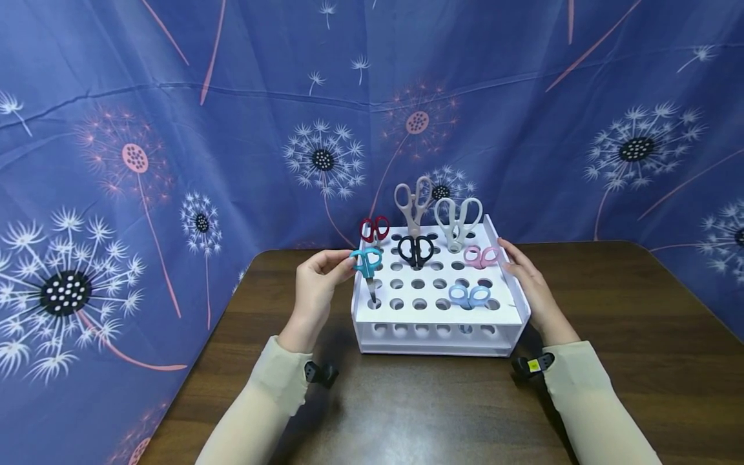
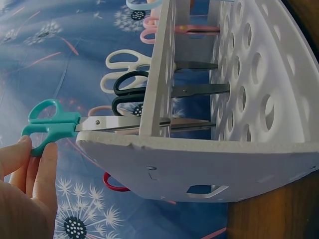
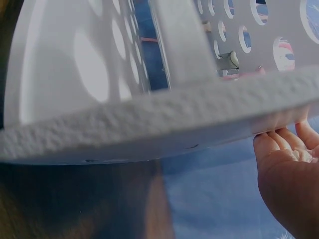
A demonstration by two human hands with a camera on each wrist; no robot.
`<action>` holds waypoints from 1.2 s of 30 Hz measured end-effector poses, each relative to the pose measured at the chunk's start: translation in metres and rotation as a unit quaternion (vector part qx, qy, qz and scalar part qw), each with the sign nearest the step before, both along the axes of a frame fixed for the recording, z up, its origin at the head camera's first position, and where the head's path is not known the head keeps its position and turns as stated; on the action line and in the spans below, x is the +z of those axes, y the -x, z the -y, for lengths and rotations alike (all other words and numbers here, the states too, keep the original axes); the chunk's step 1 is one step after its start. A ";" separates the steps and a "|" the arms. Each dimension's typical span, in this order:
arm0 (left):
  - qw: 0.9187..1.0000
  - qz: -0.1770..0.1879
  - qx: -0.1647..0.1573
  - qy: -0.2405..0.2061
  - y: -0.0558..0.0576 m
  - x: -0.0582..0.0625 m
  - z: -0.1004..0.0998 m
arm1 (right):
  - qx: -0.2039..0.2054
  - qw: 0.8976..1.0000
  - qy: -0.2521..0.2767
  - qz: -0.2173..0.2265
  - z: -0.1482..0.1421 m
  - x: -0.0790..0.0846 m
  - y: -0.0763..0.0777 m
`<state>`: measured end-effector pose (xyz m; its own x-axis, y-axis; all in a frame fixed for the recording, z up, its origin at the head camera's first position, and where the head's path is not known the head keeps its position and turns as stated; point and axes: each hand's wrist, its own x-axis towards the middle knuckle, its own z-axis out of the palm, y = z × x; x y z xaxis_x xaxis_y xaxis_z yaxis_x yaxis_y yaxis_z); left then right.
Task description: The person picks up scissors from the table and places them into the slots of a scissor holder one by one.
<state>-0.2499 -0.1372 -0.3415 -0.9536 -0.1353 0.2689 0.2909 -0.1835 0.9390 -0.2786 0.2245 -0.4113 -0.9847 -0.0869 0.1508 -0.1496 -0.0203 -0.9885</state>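
My left hand (image 1: pixel 316 284) pinches one handle loop of the teal scissors (image 1: pixel 368 259) between thumb and fingers. In the left wrist view, their steel blades (image 2: pixel 109 123) point toward the top panel. From the head view, the tip meets the front-left hole of the white rack (image 1: pixel 418 315). My right hand (image 1: pixel 531 290) rests its fingertips against the outside of the rack's right side panel (image 3: pixel 159 112). Standing handles-up in holes are red scissors (image 1: pixel 374 227), black scissors (image 1: pixel 415 250), beige scissors (image 1: pixel 414 205), white scissors (image 1: pixel 457 223), pink scissors (image 1: pixel 481 257) and light blue scissors (image 1: pixel 469 296).
The rack stands on a dark brown wooden table (image 1: pixel 407 407), with rows of round holes through its top and lower panels. Behind the table hangs a blue cloth (image 1: pixel 244 129) with a dandelion print. Both forearms wear pale sleeves and small black wrist cameras (image 1: pixel 321 373).
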 end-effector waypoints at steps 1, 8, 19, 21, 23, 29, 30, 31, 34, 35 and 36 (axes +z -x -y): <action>1.000 0.001 -0.001 -0.002 0.000 -0.001 0.000 | 0.001 1.000 0.001 0.000 0.000 0.000 0.000; 1.000 0.010 0.000 0.003 0.000 -0.005 0.000 | 0.003 1.000 0.010 -0.003 0.001 0.000 0.000; 0.999 0.017 0.001 0.031 -0.003 -0.012 0.003 | 0.008 1.000 0.011 -0.004 0.000 -0.001 0.001; 0.999 0.020 0.001 0.039 -0.003 -0.013 0.004 | 0.009 1.000 0.015 -0.005 0.000 -0.001 0.001; 0.999 0.022 0.001 0.045 -0.003 -0.015 0.005 | 0.011 1.000 0.020 -0.008 0.001 -0.001 0.001; 0.997 0.034 0.009 0.074 -0.004 -0.018 0.007 | 0.012 0.999 0.030 -0.009 0.001 0.000 0.002; 0.996 0.035 0.012 0.080 -0.005 -0.019 0.007 | 0.011 0.999 0.029 -0.007 0.002 0.000 0.002; 0.996 0.036 0.014 0.086 -0.005 -0.019 0.007 | 0.010 1.000 0.028 -0.006 0.002 0.000 0.002; 0.994 0.036 0.019 0.104 -0.006 -0.021 0.008 | 0.008 1.000 0.024 -0.003 0.002 0.000 0.001; 0.993 0.035 0.021 0.110 -0.007 -0.021 0.008 | 0.008 1.000 0.023 -0.003 0.002 0.000 0.001; 0.992 0.034 0.024 0.117 -0.007 -0.022 0.008 | 0.008 1.000 0.021 -0.002 0.001 0.000 0.001</action>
<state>-0.2429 -0.1451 -0.3631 -0.9643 -0.1231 0.2344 0.2294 0.0540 0.9718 -0.2800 0.2230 -0.4116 -0.9825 -0.0961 0.1593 -0.1536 -0.0640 -0.9861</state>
